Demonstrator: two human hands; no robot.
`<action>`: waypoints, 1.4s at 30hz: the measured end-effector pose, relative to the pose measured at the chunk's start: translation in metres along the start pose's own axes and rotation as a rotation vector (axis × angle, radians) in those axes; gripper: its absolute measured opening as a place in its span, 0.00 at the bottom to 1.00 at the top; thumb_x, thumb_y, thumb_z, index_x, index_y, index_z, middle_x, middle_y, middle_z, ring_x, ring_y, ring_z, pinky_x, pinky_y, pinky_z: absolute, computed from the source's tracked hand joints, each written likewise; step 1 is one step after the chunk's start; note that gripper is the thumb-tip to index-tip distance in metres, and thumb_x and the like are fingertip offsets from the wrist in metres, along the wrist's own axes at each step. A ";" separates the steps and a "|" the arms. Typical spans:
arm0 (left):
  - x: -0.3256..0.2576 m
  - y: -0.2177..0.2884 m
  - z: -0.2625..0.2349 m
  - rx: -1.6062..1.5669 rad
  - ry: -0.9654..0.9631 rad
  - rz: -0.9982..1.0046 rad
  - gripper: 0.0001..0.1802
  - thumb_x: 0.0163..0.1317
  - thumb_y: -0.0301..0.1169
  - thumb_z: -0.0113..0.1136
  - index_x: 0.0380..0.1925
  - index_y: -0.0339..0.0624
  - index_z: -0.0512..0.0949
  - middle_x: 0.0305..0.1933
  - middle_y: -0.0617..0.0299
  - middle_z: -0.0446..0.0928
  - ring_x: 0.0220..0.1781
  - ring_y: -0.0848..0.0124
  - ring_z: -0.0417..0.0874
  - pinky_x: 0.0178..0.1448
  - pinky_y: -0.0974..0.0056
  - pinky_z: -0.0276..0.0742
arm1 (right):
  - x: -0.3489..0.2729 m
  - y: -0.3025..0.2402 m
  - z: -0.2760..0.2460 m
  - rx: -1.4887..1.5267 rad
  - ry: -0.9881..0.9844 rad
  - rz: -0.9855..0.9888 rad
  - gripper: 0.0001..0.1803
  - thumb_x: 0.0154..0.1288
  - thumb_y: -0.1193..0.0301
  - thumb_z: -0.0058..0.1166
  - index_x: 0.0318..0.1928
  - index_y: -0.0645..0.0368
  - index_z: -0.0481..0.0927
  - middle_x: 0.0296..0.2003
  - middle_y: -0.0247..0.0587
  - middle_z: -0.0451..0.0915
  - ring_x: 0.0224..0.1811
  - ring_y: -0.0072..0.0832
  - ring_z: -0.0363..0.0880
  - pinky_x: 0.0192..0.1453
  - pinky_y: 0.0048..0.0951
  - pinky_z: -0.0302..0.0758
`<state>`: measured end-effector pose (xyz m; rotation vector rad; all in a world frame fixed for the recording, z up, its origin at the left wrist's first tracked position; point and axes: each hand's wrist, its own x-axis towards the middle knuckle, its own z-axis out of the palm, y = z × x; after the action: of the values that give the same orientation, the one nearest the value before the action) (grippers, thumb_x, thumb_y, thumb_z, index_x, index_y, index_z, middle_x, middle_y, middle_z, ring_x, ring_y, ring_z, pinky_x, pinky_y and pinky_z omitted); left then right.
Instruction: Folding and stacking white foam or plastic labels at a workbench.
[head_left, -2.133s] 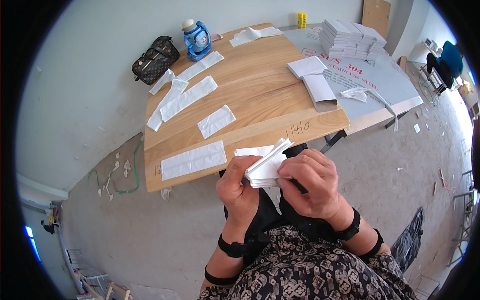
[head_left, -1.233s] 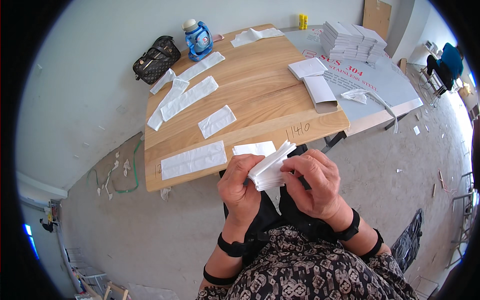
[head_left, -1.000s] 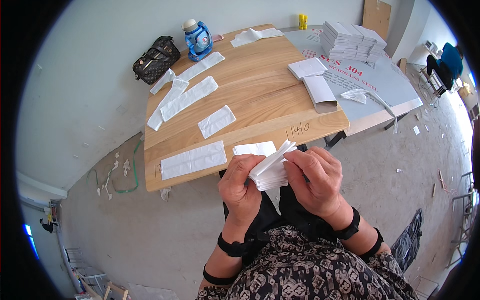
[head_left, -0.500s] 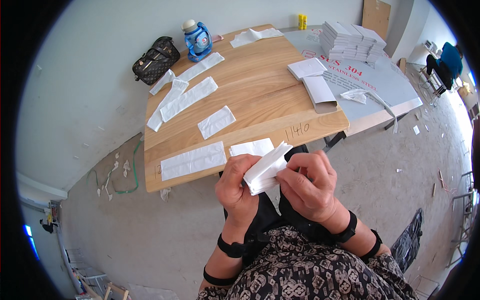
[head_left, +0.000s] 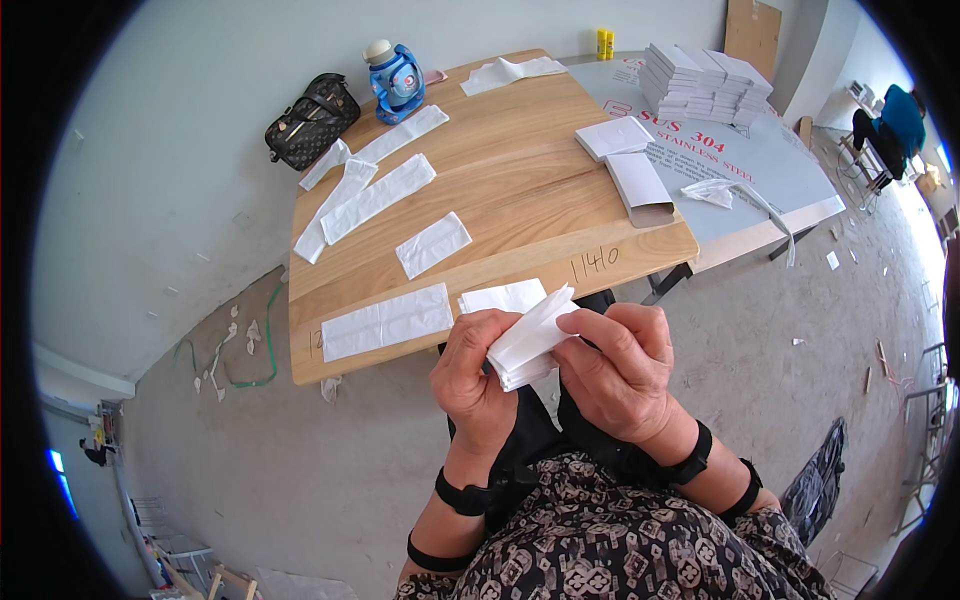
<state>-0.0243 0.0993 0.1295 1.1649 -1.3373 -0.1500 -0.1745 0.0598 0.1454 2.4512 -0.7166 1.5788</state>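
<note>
A small stack of thin white sheets (head_left: 528, 345), which look like paper or plastic sleeves, is held over the near edge of the table. My left hand (head_left: 472, 368) grips its left end between thumb and fingers. With bent fingers, my right hand (head_left: 622, 365) pinches the stack's right side, the forefinger on the top sheet. Just beyond my hands, another white pile (head_left: 503, 295) rests on the table edge. Left of it lies a long flat white strip (head_left: 388, 322). A shorter white piece (head_left: 433, 244) sits farther in.
The wooden table (head_left: 500, 160) also bears white strips (head_left: 380, 192), a blue bottle (head_left: 396, 82) and a brown handbag (head_left: 312, 120). White boxes (head_left: 640, 185) lie at its right. Behind stand stacked white boxes (head_left: 700, 85) and a yellow glue stick (head_left: 604, 43). A person (head_left: 888, 130) sits far right.
My right forefinger and thumb have shifted up onto the top of the stack, and the fingers have uncurled a little. My left hand keeps its grip in place.
</note>
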 end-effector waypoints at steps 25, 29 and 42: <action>-0.009 0.001 0.001 -0.172 0.020 -0.235 0.10 0.58 0.17 0.57 0.40 0.35 0.81 0.38 0.64 0.83 0.40 0.78 0.79 0.47 0.72 0.75 | 0.003 -0.002 -0.005 0.096 -0.178 0.192 0.26 0.39 0.64 0.71 0.42 0.54 0.77 0.61 0.49 0.69 0.56 0.48 0.70 0.54 0.46 0.67; -0.007 0.002 0.001 -0.142 0.011 -0.210 0.09 0.58 0.18 0.58 0.40 0.36 0.81 0.36 0.63 0.82 0.38 0.77 0.80 0.45 0.72 0.74 | 0.001 0.000 -0.007 0.178 -0.259 0.221 0.27 0.40 0.64 0.71 0.42 0.56 0.76 0.64 0.54 0.67 0.61 0.51 0.68 0.58 0.48 0.65; -0.015 -0.013 0.000 -0.520 0.079 -0.348 0.12 0.61 0.22 0.59 0.44 0.31 0.78 0.46 0.53 0.81 0.47 0.68 0.82 0.55 0.64 0.77 | -0.004 0.002 -0.004 0.316 -0.224 0.149 0.26 0.43 0.63 0.69 0.44 0.58 0.77 0.56 0.47 0.74 0.56 0.46 0.72 0.56 0.46 0.66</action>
<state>-0.0222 0.1031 0.1102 0.9325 -0.9361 -0.6567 -0.1804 0.0605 0.1433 2.9009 -0.7487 1.5908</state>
